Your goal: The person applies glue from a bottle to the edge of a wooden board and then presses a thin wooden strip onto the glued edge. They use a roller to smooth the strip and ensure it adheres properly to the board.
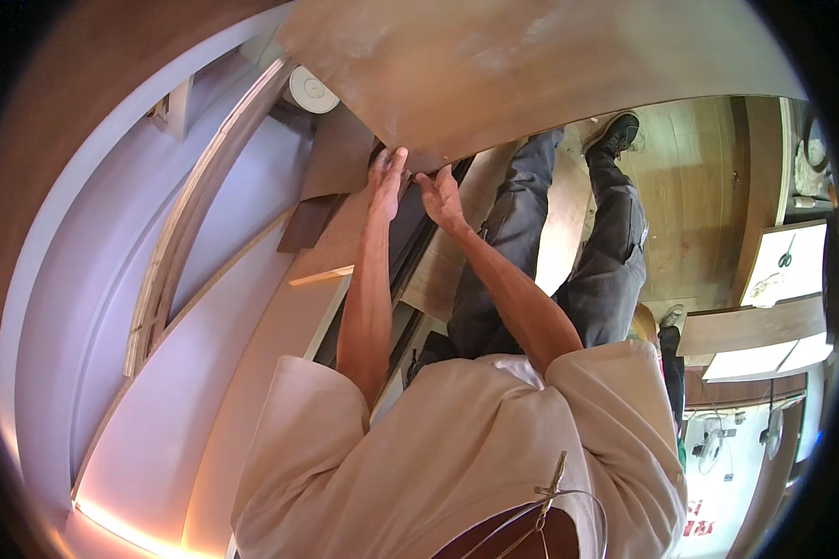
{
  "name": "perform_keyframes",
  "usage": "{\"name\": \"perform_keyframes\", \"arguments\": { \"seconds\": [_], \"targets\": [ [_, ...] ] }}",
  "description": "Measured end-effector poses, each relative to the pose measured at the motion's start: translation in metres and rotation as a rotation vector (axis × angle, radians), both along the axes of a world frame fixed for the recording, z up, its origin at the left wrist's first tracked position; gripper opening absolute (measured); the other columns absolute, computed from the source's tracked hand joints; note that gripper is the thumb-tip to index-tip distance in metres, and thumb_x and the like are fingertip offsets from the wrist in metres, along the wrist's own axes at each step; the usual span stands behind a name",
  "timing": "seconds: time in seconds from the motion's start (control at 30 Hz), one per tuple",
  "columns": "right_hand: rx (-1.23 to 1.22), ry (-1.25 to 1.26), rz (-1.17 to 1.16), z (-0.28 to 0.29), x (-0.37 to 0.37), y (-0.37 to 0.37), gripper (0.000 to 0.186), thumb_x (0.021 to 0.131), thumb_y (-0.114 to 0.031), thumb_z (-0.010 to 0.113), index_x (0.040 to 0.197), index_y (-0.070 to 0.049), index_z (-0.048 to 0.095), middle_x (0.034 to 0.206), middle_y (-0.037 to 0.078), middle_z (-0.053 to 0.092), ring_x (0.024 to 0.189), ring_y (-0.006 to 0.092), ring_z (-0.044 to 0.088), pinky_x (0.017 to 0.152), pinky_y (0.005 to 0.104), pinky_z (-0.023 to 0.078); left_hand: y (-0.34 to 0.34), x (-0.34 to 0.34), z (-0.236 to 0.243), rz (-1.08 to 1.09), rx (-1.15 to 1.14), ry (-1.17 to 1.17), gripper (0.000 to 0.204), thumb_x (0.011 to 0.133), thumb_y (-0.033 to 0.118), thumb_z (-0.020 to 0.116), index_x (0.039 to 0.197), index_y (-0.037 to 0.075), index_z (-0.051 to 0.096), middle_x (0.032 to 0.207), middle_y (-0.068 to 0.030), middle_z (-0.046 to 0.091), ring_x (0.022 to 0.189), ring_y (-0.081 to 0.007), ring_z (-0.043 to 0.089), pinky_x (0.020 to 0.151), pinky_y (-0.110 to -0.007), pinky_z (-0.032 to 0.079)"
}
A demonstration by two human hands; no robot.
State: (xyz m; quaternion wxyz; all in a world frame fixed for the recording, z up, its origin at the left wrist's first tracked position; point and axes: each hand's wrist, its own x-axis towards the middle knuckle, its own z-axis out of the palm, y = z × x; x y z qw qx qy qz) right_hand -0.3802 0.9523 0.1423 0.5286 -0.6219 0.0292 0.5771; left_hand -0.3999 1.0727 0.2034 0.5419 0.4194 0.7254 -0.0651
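Pale lilac walls [112, 307] and wooden trim [196, 214] curve through the head view, bent by the fisheye lens, with a warm strip of light [121, 526] low at the left and a round white ceiling fitting [312, 90] near the top. At the right, wooden flooring [690, 186] shows beside a white board [787, 261] carrying small tools.

A large brown wooden panel [531, 65] fills the upper part of the picture, its long curved edge running from the centre out to the right. Both arms of a person in a cream short-sleeved shirt [457, 447] and dark trousers [550, 252] stretch up to the panel's near corner.

The left hand [385, 177] lies flat and open, fingers straight, pressed against the panel's lower edge. The right hand [441, 197] sits just beside it, fingers curled at the same edge; whether it clasps the edge or only presses on it cannot be told. The panel extends up and rightward from both hands, so the right hand is nearer its bulk. Both elbows are nearly straight, the forearms converging at the corner.
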Motion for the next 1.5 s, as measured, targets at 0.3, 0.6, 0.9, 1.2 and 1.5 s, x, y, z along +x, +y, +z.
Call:
{"name": "perform_keyframes", "arguments": {
  "seconds": [0.3, 0.6, 0.9, 1.2, 1.5],
  "targets": [
    [0.117, 0.159, -0.089, 0.009, 0.025, -0.042, 0.047, 0.093, -0.009, 0.062, 0.134, 0.003, 0.041, 0.117, 0.019, 0.065, 0.107, 0.026, 0.065, 0.093, 0.037, 0.052, -0.032, -0.008, -0.001, 0.068, -0.134, -0.138, 0.063, 0.095, 0.042, 0.065, 0.141, 0.005, 0.045, 0.136, -0.0105, 0.053, 0.127, -0.0245, 0.049, 0.111, -0.042, 0.036],
    [0.056, 0.144, -0.036, 0.01, 0.027, -0.046, 0.038, 0.093, -0.016, 0.063, 0.123, 0.002, 0.049, 0.109, 0.014, 0.067, 0.099, 0.0219, 0.065, 0.092, 0.0355, 0.05, -0.042, -0.016, -0.021, 0.108, -0.046, -0.17, 0.062, 0.092, 0.047, 0.067, 0.135, 0.006, 0.048, 0.133, -0.0077, 0.055, 0.128, -0.0201, 0.048, 0.109, -0.04, 0.037],
    [-0.07, -0.026, 0.095, 0.014, 0.034, -0.037, 0.045, 0.082, -0.024, 0.069, 0.112, 0.004, 0.05, 0.093, 0.02, 0.069, 0.088, 0.0315, 0.069, 0.08, 0.0403, 0.053, -0.042, -0.008, -0.018, 0.115, 0.042, -0.163, 0.046, 0.094, 0.036, 0.068, 0.126, 0.005, 0.055, 0.123, -0.0073, 0.062, 0.112, -0.0198, 0.058, 0.1, -0.038, 0.043],
    [-0.11, -0.141, 0.366, 0.026, 0.061, -0.035, 0.046, 0.08, -0.028, 0.068, 0.109, 0.003, 0.054, 0.092, 0.021, 0.069, 0.089, 0.0381, 0.068, 0.083, 0.0452, 0.052, -0.036, -0.014, -0.024, 0.099, 0.048, -0.139, 0.044, 0.091, 0.037, 0.072, 0.12, 0.007, 0.06, 0.113, -0.0032, 0.065, 0.101, -0.0142, 0.06, 0.089, -0.033, 0.047],
    [0.015, -0.304, 0.662, 0.009, 0.084, -0.077, 0.041, 0.08, -0.029, 0.067, 0.104, 0.002, 0.055, 0.09, 0.026, 0.068, 0.09, 0.0437, 0.067, 0.084, 0.05, 0.053, -0.029, -0.021, -0.025, 0.062, 0.029, -0.09, 0.06, 0.092, 0.04, 0.071, 0.136, 0.005, 0.049, 0.122, -0.0083, 0.062, 0.11, -0.0199, 0.06, 0.097, -0.038, 0.046]
  ]
}}
